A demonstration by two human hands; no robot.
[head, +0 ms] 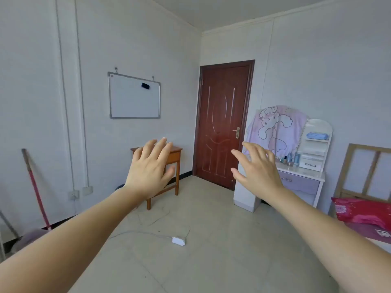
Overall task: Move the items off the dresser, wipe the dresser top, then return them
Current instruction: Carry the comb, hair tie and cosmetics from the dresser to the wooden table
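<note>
Bedroom | 1 dresser (300, 183) | 1 door (224, 123) | left hand (150, 168), right hand (259, 169): spread

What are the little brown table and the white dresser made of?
The little brown table looks like wood with a shiny orange-brown varnish; its legs are square and solid. The white dresser seems painted wood or board, smooth white with a lilac drawer front; I cannot tell which.
</note>
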